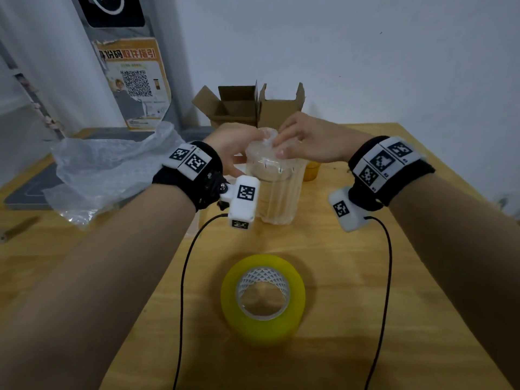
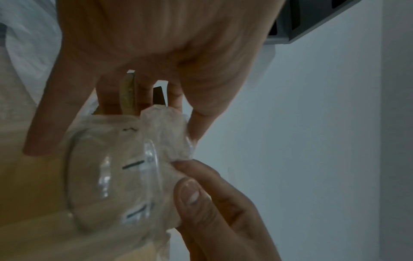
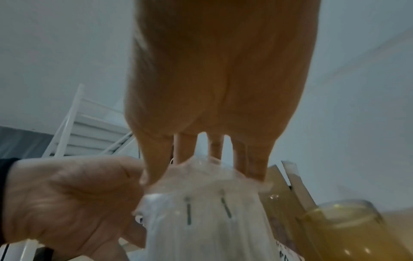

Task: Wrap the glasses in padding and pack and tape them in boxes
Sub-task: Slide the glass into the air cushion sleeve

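A ribbed clear glass (image 1: 277, 192) stands upright mid-table, wrapped in clear padding (image 1: 267, 140) that is bunched over its mouth. My left hand (image 1: 253, 140) comes in from the left and pinches the bunched padding (image 2: 166, 134) at the top. From the right, my right hand (image 1: 278, 147) holds the same bunch, thumb (image 2: 190, 192) and forefinger pinching its edge. In the right wrist view the fingers (image 3: 254, 164) point down onto the padding (image 3: 201, 173), over the glass (image 3: 205, 220). A yellow tape roll (image 1: 263, 298) lies flat near me.
Two open cardboard boxes (image 1: 247, 108) stand at the table's far edge behind the glass. An amber glass (image 1: 311, 171) sits just right of the wrapped one. A loose sheet of clear padding (image 1: 112, 167) lies at the left. Wrist camera cables hang over the table.
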The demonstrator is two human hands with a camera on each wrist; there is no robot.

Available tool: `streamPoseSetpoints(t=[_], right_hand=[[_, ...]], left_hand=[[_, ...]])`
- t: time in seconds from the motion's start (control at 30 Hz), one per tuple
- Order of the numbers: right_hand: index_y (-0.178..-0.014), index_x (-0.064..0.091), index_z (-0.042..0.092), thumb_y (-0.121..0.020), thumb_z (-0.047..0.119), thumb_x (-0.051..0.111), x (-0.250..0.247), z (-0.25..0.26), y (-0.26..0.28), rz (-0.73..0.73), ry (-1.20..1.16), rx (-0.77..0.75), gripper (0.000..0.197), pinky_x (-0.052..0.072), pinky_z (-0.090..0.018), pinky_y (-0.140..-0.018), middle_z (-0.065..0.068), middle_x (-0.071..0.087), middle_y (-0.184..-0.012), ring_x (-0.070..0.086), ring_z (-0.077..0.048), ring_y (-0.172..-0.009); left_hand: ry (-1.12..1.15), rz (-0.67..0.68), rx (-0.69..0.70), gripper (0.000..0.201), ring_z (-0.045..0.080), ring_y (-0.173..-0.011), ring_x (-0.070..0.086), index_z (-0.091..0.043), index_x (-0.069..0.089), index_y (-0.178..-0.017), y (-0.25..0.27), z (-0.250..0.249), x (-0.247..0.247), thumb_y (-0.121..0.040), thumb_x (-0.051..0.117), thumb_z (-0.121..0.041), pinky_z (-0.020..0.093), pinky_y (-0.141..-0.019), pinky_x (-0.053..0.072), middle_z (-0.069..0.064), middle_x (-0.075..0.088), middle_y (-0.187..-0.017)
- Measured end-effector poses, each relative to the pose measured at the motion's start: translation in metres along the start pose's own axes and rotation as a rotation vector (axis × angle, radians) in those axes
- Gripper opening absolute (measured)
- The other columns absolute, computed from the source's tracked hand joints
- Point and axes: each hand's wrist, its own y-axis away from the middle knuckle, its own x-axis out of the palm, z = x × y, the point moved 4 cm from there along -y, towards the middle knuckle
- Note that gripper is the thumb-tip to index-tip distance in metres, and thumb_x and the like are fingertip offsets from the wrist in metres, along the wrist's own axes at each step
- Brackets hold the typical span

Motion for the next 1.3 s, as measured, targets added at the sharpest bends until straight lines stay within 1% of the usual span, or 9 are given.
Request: streamPoseSetpoints(t=[0.17, 0.4, 0.53, 0.67, 0.8, 1.0, 1.1, 1.23, 1.3], right_hand=[[-0.123, 0.056, 0.029, -0.080, 0.034, 0.088, 0.006, -0.021, 0.001, -0.303, -0.238, 0.134, 0.053, 0.049, -0.028, -0.092, 0.011, 0.061, -0.119, 0.061, -0.008, -0.106], [-0.116, 0.069, 0.031, -0.073, 0.031, 0.090, 0.023, -0.018, -0.008, -0.239, -0.253, 0.284, 0.048, 0.050, -0.034, -0.098, 0.013, 0.064, -0.118, 0.060, -0.011, -0.112], [-0.111, 0.069, 0.031, -0.080, 0.030, 0.084, 0.028, -0.012, -0.008, -0.230, -0.273, 0.313, 0.035, 0.060, -0.035, -0.079, 0.013, 0.060, -0.111, 0.063, -0.013, -0.103], [-0.109, 0.072, 0.031, -0.091, 0.036, 0.074, 0.028, -0.010, -0.003, -0.205, -0.297, 0.352, 0.019, 0.065, -0.038, -0.060, 0.017, 0.057, -0.106, 0.063, -0.013, -0.095], [-0.098, 0.072, 0.021, -0.089, 0.023, 0.079, 0.031, -0.003, -0.003, -0.180, -0.277, 0.353, 0.012, 0.065, -0.035, -0.060, 0.013, 0.056, -0.094, 0.067, -0.016, -0.082], [-0.096, 0.067, 0.017, -0.094, 0.012, 0.073, 0.038, 0.002, -0.014, -0.088, -0.062, 0.416, 0.008, 0.066, -0.039, -0.070, -0.004, 0.061, -0.106, 0.073, -0.026, -0.087], [-0.104, 0.073, 0.009, -0.096, 0.016, 0.068, 0.041, 0.006, -0.017, -0.080, 0.047, 0.379, 0.011, 0.063, -0.038, -0.084, -0.011, 0.065, -0.117, 0.069, -0.028, -0.100], [-0.107, 0.077, 0.027, -0.097, 0.036, 0.069, 0.029, 0.003, -0.003, -0.089, -0.206, 0.284, 0.016, 0.061, -0.031, -0.066, 0.008, 0.066, -0.090, 0.068, -0.015, -0.079], [-0.128, 0.072, 0.029, -0.092, 0.048, 0.072, 0.026, -0.001, 0.002, -0.096, -0.144, 0.152, 0.041, 0.050, -0.031, -0.082, 0.008, 0.061, -0.105, 0.059, -0.009, -0.093]], left_hand=[[-0.030, -0.063, 0.004, 0.022, 0.030, -0.110, 0.060, -0.020, 0.057, -0.098, -0.010, 0.005, 0.005, -0.091, 0.073, -0.006, 0.062, -0.079, 0.060, 0.008, 0.060, -0.123], [-0.045, -0.050, -0.036, 0.048, 0.038, -0.119, 0.054, -0.022, 0.059, -0.117, -0.019, 0.024, 0.011, -0.085, 0.069, 0.012, 0.055, -0.064, 0.063, 0.011, 0.050, -0.132], [-0.076, -0.073, -0.040, 0.047, 0.026, -0.105, 0.056, -0.018, 0.054, -0.122, -0.019, 0.030, 0.010, -0.088, 0.069, 0.010, 0.047, -0.055, 0.063, 0.007, 0.050, -0.121], [-0.157, -0.091, -0.108, 0.018, 0.016, -0.081, 0.053, -0.011, 0.058, -0.102, -0.015, 0.033, 0.003, -0.092, 0.070, -0.002, 0.047, -0.063, 0.064, 0.006, 0.054, -0.102], [-0.131, -0.105, -0.159, 0.020, 0.021, -0.091, 0.060, -0.012, 0.052, -0.096, -0.015, 0.038, 0.003, -0.093, 0.069, -0.001, 0.048, -0.070, 0.064, 0.009, 0.055, -0.112], [-0.138, -0.155, -0.151, 0.011, 0.018, -0.078, 0.057, -0.007, 0.059, -0.098, -0.020, 0.043, 0.012, -0.094, 0.062, 0.003, 0.024, -0.070, 0.052, 0.009, 0.057, -0.091], [-0.196, -0.145, -0.126, 0.015, 0.017, -0.066, 0.050, -0.006, 0.061, -0.105, -0.022, 0.042, 0.015, -0.095, 0.056, 0.003, 0.025, -0.068, 0.046, 0.008, 0.051, -0.076], [-0.211, -0.185, -0.107, 0.009, 0.017, -0.065, 0.052, -0.008, 0.057, -0.097, -0.018, 0.039, 0.005, -0.095, 0.057, 0.001, 0.026, -0.059, 0.050, 0.009, 0.053, -0.075], [-0.174, -0.190, -0.100, 0.010, 0.019, -0.070, 0.054, -0.007, 0.057, -0.095, -0.020, 0.039, 0.001, -0.094, 0.060, 0.003, 0.027, -0.062, 0.052, 0.010, 0.055, -0.079]])
